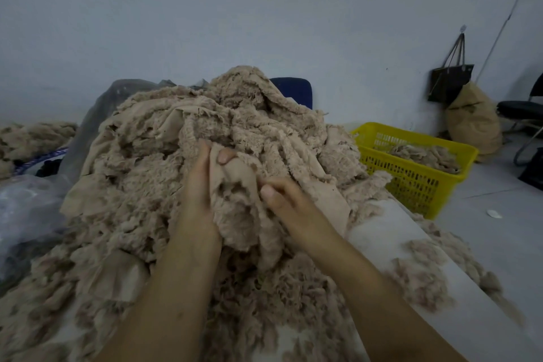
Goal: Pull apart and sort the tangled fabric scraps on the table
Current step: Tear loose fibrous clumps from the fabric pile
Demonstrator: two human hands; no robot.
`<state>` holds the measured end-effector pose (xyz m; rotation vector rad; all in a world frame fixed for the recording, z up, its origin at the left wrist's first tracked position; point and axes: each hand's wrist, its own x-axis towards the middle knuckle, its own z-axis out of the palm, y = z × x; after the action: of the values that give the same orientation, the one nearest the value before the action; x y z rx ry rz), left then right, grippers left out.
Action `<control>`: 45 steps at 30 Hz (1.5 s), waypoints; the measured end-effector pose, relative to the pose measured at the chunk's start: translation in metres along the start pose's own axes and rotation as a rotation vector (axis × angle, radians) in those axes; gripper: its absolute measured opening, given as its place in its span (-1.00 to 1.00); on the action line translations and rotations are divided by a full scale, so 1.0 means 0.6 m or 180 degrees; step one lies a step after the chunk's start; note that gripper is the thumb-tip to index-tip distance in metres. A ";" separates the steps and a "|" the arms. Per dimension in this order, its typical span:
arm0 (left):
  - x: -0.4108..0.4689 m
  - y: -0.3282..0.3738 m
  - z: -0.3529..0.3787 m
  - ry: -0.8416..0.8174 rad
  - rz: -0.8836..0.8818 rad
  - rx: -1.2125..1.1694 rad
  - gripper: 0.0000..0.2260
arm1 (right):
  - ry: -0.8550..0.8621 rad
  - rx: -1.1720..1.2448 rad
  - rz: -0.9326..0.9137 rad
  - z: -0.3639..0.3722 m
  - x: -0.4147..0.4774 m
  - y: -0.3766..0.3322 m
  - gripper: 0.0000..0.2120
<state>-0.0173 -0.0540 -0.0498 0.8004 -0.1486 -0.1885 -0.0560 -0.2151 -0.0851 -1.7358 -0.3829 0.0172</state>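
Observation:
A big heap of beige fuzzy fabric scraps point(182, 156) covers the white table point(382, 232), tangled and piled high in the middle. In front of the heap both hands hold one beige scrap point(235, 203) between them. My left hand point(199, 185) grips its left side, thumb curled over the top fold. My right hand point(282, 200) pinches its right edge with thumb and fingers. Loose fluffy bits point(417, 270) lie on the table at the right.
A yellow plastic basket point(411, 182) with a few scraps in it stands off the table's right side. Clear plastic bags point(26, 209) lie at the left. A stuffed sack point(473, 123), a hanging dark bag point(449, 82) and a chair point(523, 109) stand by the far wall.

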 end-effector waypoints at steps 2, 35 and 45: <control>-0.003 -0.001 0.021 0.0142 0.0056 0.0029 -0.57 | -0.0246 -0.0090 0.0032 0.011 -0.002 -0.002 -0.24; -0.009 -0.092 0.038 0.0174 -0.0157 0.2438 -0.83 | 0.0266 0.0389 0.0606 -0.047 -0.027 0.012 -0.65; 0.015 -0.120 0.040 0.0805 -0.0532 0.1830 -0.80 | 0.1969 0.2884 0.0226 -0.168 0.011 0.038 -0.62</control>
<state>-0.0217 -0.1216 -0.0848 1.4025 0.1116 -0.2028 -0.0218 -0.3126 -0.0849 -0.7889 0.1473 -0.2536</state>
